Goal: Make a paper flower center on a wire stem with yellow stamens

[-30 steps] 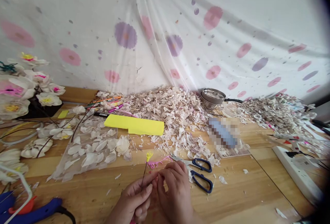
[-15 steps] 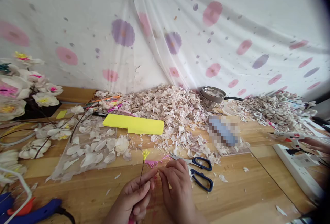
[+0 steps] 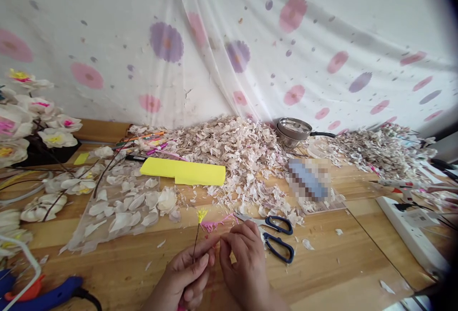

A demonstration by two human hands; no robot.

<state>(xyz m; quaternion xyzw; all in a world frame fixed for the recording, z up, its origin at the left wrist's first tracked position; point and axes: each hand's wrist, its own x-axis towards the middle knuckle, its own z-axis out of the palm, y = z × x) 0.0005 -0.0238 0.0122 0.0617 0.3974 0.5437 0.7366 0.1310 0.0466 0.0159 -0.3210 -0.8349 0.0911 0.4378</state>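
A thin dark stem with a yellow fringed tip (image 3: 202, 215) stands nearly upright in my left hand (image 3: 191, 273), pinched between thumb and fingers. My right hand (image 3: 244, 259) is closed, its thumb and index fingertip meeting the tip of my left index finger. Whatever those fingertips pinch is too small or hidden to name. Just beyond my hands lies a pink fringed strip (image 3: 213, 225). Scissors with dark blue handles (image 3: 279, 249) rest open beside my right hand, blades pointing left. A bit of pink shows under my left hand at the bottom edge.
White petals (image 3: 138, 203) lie on a clear sheet, left. A yellow sheet (image 3: 182, 171) sits before a large petal heap (image 3: 236, 144). Finished flowers (image 3: 55, 138) stand left, above a blue-handled tool (image 3: 53, 294). Right are a pan (image 3: 295, 129), power strip (image 3: 411, 234) and glue gun (image 3: 397, 184).
The view has shifted slightly to the right. My hands keep nearly the same pose around the stem. The other person's hand by the glue gun has drawn back toward the right edge.
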